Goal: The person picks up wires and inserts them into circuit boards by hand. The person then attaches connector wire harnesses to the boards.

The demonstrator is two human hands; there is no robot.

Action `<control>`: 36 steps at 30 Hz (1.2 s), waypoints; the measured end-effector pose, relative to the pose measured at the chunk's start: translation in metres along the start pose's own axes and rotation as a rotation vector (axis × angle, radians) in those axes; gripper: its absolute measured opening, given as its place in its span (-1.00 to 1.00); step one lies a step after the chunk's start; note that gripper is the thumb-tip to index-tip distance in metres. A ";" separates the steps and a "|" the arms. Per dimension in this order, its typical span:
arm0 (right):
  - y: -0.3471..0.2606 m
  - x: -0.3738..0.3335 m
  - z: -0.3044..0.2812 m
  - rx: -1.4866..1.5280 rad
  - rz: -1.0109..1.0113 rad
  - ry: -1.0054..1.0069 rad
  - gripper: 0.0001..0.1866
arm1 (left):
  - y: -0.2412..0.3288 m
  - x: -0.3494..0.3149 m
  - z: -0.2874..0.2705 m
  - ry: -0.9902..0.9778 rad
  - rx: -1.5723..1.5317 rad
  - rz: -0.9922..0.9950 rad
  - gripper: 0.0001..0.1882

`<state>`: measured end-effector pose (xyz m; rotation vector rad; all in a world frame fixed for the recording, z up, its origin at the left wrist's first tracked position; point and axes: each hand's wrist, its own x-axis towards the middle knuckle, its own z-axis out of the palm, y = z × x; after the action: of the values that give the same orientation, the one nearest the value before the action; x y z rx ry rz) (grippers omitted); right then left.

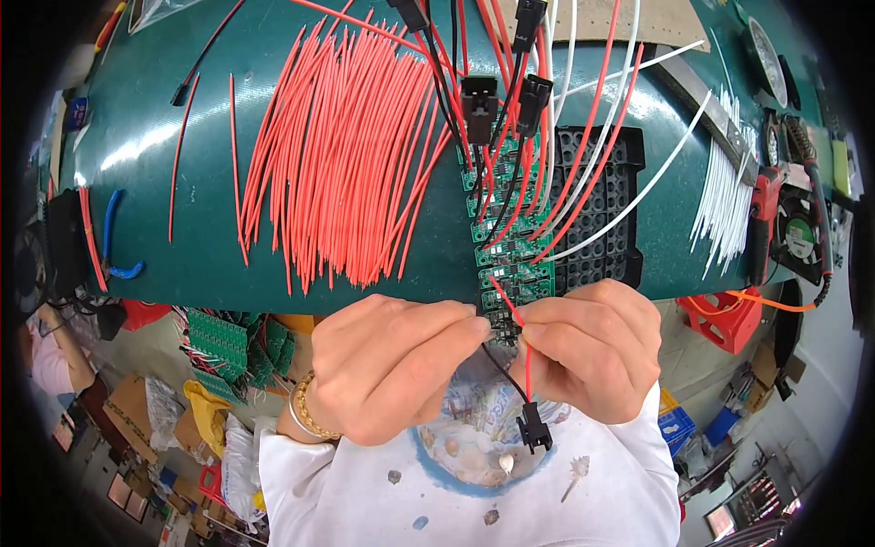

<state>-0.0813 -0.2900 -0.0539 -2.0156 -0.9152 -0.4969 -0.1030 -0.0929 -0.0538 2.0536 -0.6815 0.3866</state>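
Observation:
A green circuit board panel point(513, 290) reaches over the table's near edge, with red, white and black wires rising from its far part. Between my right hand's point(592, 346) thumb and finger is a red wire point(528, 365), its far tip lying over the board. My left hand point(392, 365) is closed at the board's left edge, its fingertips on a black wire point(501, 366) whose end they hide. Both wires lead down to a black plug connector point(534, 428) hanging before my shirt. Several more black connectors point(479, 109) stand at the board's far end.
Left of the board lies a wide pile of red wires point(342, 164). A black tray with round pits point(597, 210) sits under the board's right side. White wires point(726, 187), a metal bar point(706, 105) and a red-handled tool point(764, 214) are at right. Green boards point(228, 346) lie below, left.

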 end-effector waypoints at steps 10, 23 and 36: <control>0.001 0.001 0.003 0.025 0.015 0.030 -0.68 | 0.001 0.001 0.001 0.003 -0.022 -0.041 -0.64; 0.001 0.006 0.005 -0.003 0.059 0.065 -0.66 | 0.009 0.014 0.006 0.062 -0.107 -0.275 -0.77; 0.012 -0.030 -0.058 -0.610 0.715 0.451 -0.89 | -0.009 0.015 -0.020 0.313 0.412 -0.547 -0.93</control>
<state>-0.0924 -0.3551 -0.0460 -2.4241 0.2863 -0.8260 -0.0855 -0.0768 -0.0417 2.3827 0.1732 0.5396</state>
